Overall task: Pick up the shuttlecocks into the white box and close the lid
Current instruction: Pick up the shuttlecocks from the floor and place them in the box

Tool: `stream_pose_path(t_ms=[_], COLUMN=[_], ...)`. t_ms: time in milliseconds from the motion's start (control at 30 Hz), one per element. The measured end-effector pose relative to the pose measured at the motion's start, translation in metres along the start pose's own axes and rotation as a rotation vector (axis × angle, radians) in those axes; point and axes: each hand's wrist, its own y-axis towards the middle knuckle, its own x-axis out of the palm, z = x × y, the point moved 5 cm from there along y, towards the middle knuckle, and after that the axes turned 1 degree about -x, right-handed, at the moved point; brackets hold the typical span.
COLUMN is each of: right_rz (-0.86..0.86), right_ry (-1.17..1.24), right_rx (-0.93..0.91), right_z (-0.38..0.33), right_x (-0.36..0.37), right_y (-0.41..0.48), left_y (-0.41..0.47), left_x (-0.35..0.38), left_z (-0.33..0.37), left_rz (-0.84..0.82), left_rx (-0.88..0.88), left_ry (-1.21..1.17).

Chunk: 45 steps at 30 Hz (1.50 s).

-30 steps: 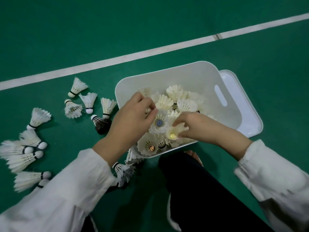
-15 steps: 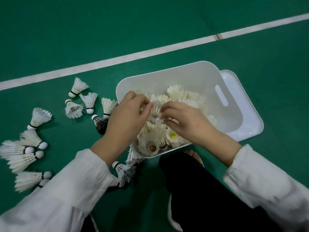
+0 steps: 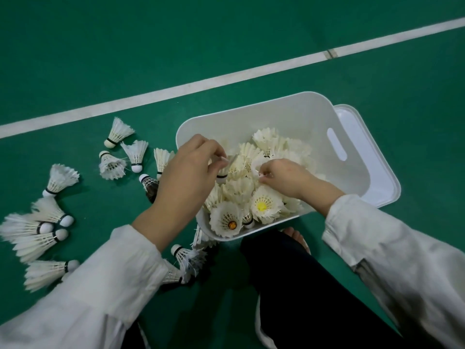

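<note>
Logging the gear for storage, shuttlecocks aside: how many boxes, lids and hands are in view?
White box: 1
Lid: 1
Hands: 2 (left hand, right hand)
Total: 4

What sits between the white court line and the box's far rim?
Head view: only bare green floor lies between the white line and the white box.

A green court floor (image 3: pixel 226 34) fills the view, crossed slantwise by a white painted line (image 3: pixel 176 90).
</note>
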Motion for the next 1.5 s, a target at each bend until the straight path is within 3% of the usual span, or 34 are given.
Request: stream_pose_path(t_ms=[133, 200, 333, 533, 600, 667, 767, 900, 1000, 1167, 1333, 1500], right_rz=[0.234, 0.372, 0.289, 0.386, 0.333, 0.161, -0.016, -0.124, -0.028, 0.115, -0.032, -0.224], right_ry=[-0.021, 0.117, 0.216, 0.145, 0.120, 0.144, 0.106, 0.018, -0.201, -0.235, -0.402, -0.427], right_rx=[-0.058, -0.211, -0.442, -0.334, -0.253, -0.173, -0.134, -0.141, -0.205, -0.408, -0.598, -0.620], right_z=[-0.013, -0.033, -0.073, -0.063, -0.057, -0.054, -0.055, -0.061, -0.074, -0.140, -0.212, -0.247], right_x=[-0.038, -0.059, -0.061, -0.054, -0.045, -0.020, 0.007, -0.010, -0.038, -0.077, -0.022, 0.066], right_y=[-0.018, -0.037, -0.046, -0.029, -0.025, -0.017, -0.009, -0.015, -0.028, -0.053, -0.051, -0.037], left_y=[0.001, 0.000, -0.002, -0.001, 0.005, 0.012, 0.012, 0.004, 0.004, -0.010, -0.066, -0.137], left_x=[0.003, 0.005, 0.005, -0.014, -0.024, -0.031, -0.034, -0.050, -0.084, -0.147, -0.155, -0.122], left_z=[0.001, 0.003, 0.011, 0.009, 0.004, -0.004, -0.016, -0.031, -0.045, -0.084, -0.133, -0.193], left_rz=[-0.018, -0.027, -0.020, -0.017, -0.056, -0.128, -0.261, -0.391, -0.442, -0.341, -0.311, -0.380], left_rx=[0.008, 0.024, 0.076, 0.136, 0.088, 0.055, 0.126, 0.253, 0.212, 0.075, -0.102, -0.248], left_ry=[-0.043, -0.053, -0.083, 0.010, 0.078, 0.164, 0.363, 0.562, 0.628, 0.512, 0.416, 0.393])
